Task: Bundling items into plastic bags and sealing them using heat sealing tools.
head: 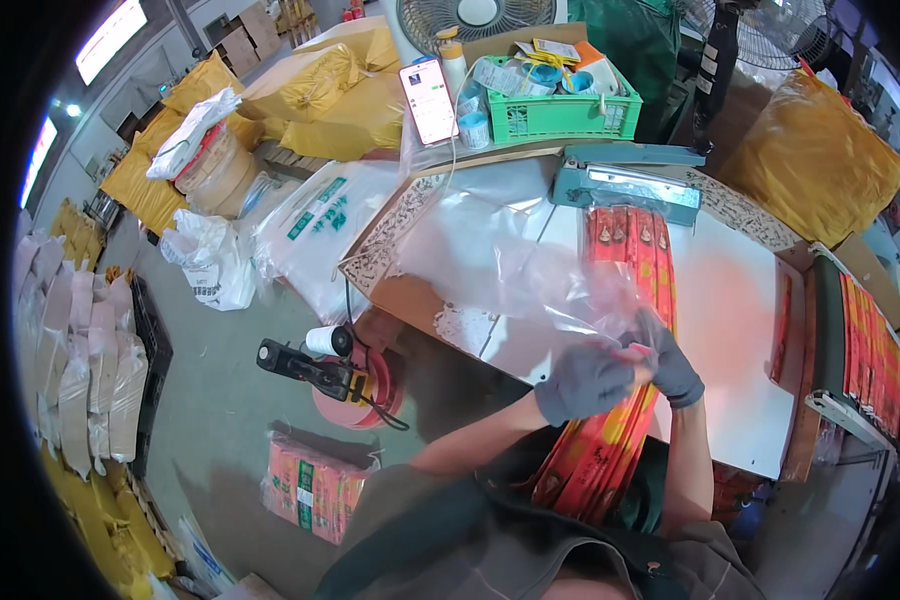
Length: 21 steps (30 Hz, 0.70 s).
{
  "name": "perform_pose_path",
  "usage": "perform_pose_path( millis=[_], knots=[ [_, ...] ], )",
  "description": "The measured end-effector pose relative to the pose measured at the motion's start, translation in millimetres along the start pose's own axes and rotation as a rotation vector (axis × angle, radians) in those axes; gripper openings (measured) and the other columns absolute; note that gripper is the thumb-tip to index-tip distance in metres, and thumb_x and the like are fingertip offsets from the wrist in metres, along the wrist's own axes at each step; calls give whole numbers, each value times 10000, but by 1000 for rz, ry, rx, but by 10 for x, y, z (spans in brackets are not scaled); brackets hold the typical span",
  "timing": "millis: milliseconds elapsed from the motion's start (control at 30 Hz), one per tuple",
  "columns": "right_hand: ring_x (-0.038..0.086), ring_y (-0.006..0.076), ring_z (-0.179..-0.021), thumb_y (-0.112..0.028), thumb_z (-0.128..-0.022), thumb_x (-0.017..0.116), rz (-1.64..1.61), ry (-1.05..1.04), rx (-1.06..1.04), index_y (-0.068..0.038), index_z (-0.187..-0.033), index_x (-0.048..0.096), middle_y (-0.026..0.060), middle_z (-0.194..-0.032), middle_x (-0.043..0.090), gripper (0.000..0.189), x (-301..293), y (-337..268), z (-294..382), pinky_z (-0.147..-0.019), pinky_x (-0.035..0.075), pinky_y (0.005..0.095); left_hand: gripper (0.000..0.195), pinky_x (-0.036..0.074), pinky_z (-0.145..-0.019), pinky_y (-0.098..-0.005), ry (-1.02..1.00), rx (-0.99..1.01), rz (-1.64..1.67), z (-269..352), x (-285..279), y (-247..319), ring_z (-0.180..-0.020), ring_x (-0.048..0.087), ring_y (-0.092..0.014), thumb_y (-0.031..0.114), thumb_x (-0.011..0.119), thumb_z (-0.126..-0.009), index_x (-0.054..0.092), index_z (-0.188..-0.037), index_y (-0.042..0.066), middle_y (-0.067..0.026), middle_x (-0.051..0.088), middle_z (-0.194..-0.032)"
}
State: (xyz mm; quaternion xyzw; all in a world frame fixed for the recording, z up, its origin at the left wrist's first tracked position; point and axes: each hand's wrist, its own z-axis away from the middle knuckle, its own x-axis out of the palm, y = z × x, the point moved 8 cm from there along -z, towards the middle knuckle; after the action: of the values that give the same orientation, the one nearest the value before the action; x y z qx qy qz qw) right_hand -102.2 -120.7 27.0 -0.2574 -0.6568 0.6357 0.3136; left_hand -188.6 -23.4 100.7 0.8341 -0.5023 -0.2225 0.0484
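Both my hands wear grey gloves and meet over a long bundle of red printed packets (598, 459), which runs from my lap up onto the white table (727, 330). My left hand (589, 379), fingers curled, grips gathered film of a clear plastic bag (544, 281). Close beside it, my right hand (669, 360) pinches the same film near its edge. The bag spreads up and left over the table and partly covers the packets. Beyond the bundle's far end sits a blue-green heat sealer (622, 180). My fingertips are partly hidden by the gloves and film.
A green plastic crate (566, 116) with tape rolls stands behind the table, beside a lit phone (428, 100). At right, a conveyor (832, 322) carries red packets. A bag-closing sewing machine (307, 369) rests on a pink stool (379, 382). A wrapped packet bundle (316, 484) lies on the floor.
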Motion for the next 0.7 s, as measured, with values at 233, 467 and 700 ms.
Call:
perform_pose_path(
  millis=[233,467,700],
  knots=[
    [478,218,-1128,-426,-882,495,623,294,52,-34,-1311,340,123,-1244,462,601,-61,995,1157,-944,405,330,247,435,-495,-368,-468,-291,-11,885,127,-34,-564,566,-272,364,640,-771,584,-744,125,-94,552,-619],
    [573,216,-866,-83,-841,485,93,447,293,1,-1062,544,102,-900,611,243,357,1281,1986,-787,454,344,297,397,-465,-364,-733,-647,343,1606,297,286,-504,530,-269,343,626,-806,571,-652,94,-126,508,-566],
    [598,367,-752,-132,-773,583,1212,122,-170,20,-1064,546,190,-891,610,330,-266,-771,1516,-666,484,407,170,400,-546,-329,-480,-509,744,-479,-102,33,-582,445,-155,182,502,-880,476,-808,30,-90,455,-661]
  ],
)
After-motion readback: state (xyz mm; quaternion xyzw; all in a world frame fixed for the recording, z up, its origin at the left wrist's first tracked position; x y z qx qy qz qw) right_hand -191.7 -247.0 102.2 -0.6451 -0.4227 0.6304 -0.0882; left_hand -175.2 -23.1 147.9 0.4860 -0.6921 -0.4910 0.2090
